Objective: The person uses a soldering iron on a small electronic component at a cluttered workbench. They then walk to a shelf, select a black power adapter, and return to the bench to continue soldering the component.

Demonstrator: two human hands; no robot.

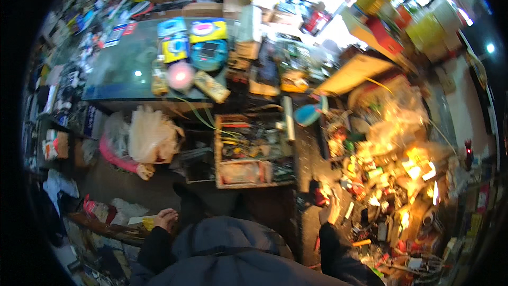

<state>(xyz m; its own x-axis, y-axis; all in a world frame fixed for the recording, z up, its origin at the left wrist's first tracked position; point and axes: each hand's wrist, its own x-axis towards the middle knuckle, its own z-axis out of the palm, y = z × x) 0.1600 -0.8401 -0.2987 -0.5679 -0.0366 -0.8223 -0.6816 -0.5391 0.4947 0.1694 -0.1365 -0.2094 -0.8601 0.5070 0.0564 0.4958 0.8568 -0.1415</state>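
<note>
My right hand (330, 209) is over the cluttered bench at the right, its fingers pointing away from me. A small red-and-black object (320, 196) sits against the fingers, on the thumb side; its kind is too blurred to tell. My left hand (165, 219) hangs at the left beside my body, fingers loosely bent and nothing visible in them. Close by it lies a yellow-and-white packet (145, 222) on a low shelf. In front of me an open drawer (256, 185) holds tools, wires and small parts.
Brightly lit loose parts and tools (381, 196) cover the right bench. A glass-topped counter (121, 82) carries boxes and a pink round item (180, 76). Plastic bags (153, 135) hang from its front at the left. A blue scoop-like container (308, 115) stands beyond the drawer.
</note>
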